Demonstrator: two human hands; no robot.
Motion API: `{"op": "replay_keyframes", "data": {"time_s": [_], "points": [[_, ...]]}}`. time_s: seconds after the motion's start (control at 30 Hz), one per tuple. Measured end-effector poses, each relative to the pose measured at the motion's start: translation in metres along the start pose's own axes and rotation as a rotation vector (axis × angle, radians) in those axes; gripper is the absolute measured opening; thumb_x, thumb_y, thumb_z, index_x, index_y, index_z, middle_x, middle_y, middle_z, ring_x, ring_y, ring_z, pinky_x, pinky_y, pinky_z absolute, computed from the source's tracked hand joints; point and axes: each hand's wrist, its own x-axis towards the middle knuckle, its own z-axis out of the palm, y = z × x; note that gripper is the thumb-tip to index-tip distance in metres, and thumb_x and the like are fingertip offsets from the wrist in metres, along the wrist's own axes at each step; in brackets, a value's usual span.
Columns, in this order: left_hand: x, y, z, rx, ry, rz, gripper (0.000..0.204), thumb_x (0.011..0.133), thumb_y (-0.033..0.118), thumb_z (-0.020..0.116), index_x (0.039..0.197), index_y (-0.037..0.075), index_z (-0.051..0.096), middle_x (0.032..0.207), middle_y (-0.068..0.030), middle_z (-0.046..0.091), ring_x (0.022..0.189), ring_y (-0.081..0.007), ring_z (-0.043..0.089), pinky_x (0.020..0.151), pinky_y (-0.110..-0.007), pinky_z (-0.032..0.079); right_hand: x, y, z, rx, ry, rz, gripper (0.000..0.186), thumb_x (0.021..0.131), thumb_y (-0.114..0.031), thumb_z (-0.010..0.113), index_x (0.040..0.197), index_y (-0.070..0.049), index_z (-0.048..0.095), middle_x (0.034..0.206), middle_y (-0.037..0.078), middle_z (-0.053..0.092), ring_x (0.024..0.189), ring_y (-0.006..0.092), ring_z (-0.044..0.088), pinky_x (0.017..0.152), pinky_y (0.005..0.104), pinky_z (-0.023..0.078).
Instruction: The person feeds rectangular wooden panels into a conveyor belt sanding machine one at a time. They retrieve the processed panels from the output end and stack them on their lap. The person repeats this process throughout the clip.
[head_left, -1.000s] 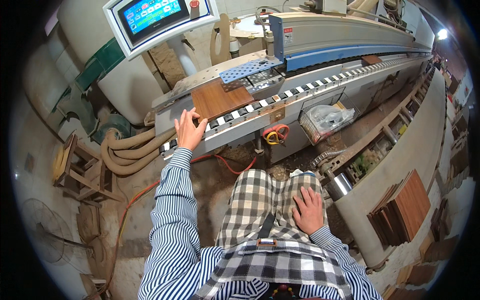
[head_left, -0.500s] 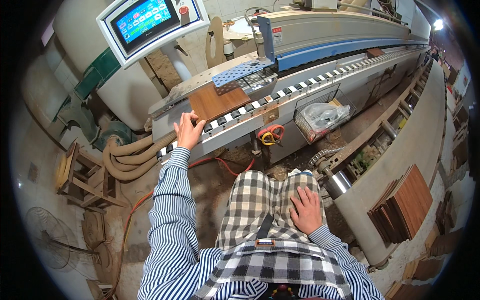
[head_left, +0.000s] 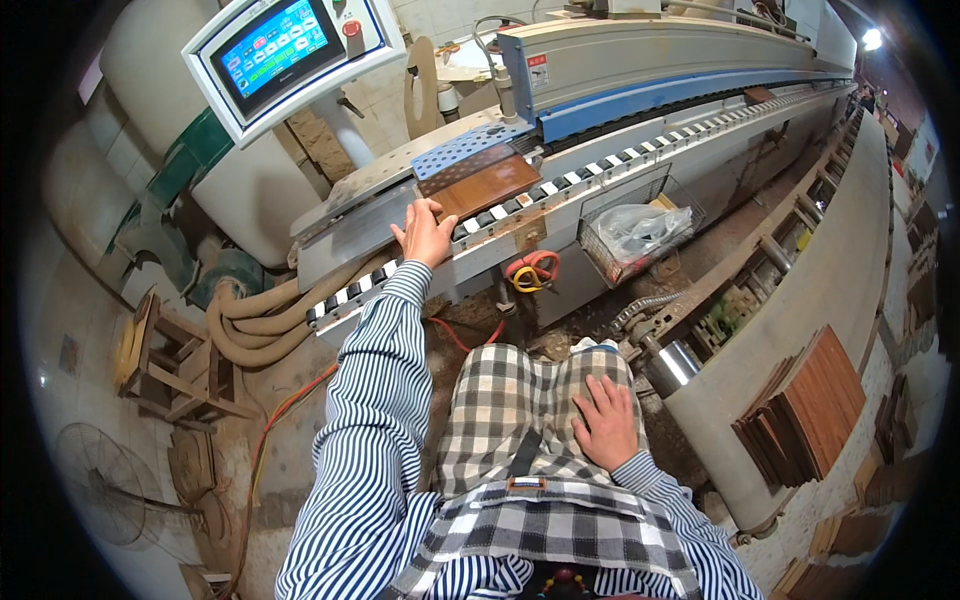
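Note:
A brown wood-grain board lies flat on the machine's metal bed, partly under a blue perforated plate. One side of it runs along a row of black and white conveyor pads. At the board's left end is my left hand, fingers apart and bent, touching that end without wrapping round it. My right hand rests palm down on the checked apron over my thigh. Its fingers are stretched out and it holds nothing.
A touchscreen panel stands at the upper left. Below the conveyor hang orange and yellow-handled scissors and a wire basket with a plastic bag. Stacked brown boards lie at right on a grey surface. A wooden stool and hoses are at left.
The board has slid right along the bed, further past the blue plate. My left hand has moved right with it, staying at its end. My right hand stays on my thigh.

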Motion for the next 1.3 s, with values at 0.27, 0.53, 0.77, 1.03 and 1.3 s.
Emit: {"op": "replay_keyframes", "data": {"time_s": [0.27,0.53,0.77,1.03,1.3], "points": [[0.019,0.065,0.042,0.032,-0.064,-0.036,0.038,0.084,0.032,0.064,0.110,0.011,0.047,0.123,-0.0116,0.054,0.130,-0.0303,0.038,0.108,-0.063,0.008,-0.007,0.007,0.002,0.036,0.040,-0.014,0.036,0.083,-0.026,0.061,0.115,-0.008,0.060,0.138,0.012,0.042,0.132,0.0318,0.032,0.108,0.0513,0.024],[-0.013,0.119,0.103,0.019,0.237,0.433,0.050,0.086,0.028,0.061,0.129,0.010,0.042,0.131,-0.0147,0.049,0.134,-0.0336,0.030,0.106,-0.063,0.011,-0.034,0.017,-0.036,0.446,0.129,-0.003,0.034,0.087,-0.018,0.059,0.119,-0.005,0.057,0.138,0.015,0.044,0.127,0.0333,0.040,0.106,0.0423,0.034],[-0.212,0.221,0.141,-0.916,-0.935,0.178,0.031,0.092,0.020,0.057,0.119,0.006,0.055,0.119,-0.0058,0.055,0.104,-0.0175,0.055,0.090,-0.028,0.044,-0.108,0.090,-0.247,0.169,0.486,0.263,0.030,0.088,-0.017,0.057,0.115,-0.006,0.062,0.116,0.011,0.063,0.110,0.0233,0.058,0.095,0.0359,0.046],[-0.308,0.301,0.134,-1.007,-1.886,-0.362,0.048,0.095,0.040,0.051,0.132,0.010,0.045,0.128,-0.0067,0.053,0.116,-0.0173,0.051,0.099,-0.035,0.040,-0.168,0.296,-0.340,0.326,0.252,1.061,0.055,0.089,-0.044,0.059,0.124,-0.003,0.056,0.123,0.008,0.058,0.109,0.0166,0.054,0.096,0.0302,0.040],[-0.329,0.332,0.149,-1.125,-1.937,-0.487,0.080,0.085,0.055,0.060,0.142,0.011,0.026,0.142,-0.0167,0.032,0.127,-0.0272,0.038,0.103,-0.041,0.037,-0.172,0.309,-0.323,0.306,-0.010,1.037,0.059,0.085,-0.052,0.061,0.115,-0.001,0.063,0.107,0.008,0.065,0.098,0.0168,0.058,0.090,0.0309,0.044]]}}
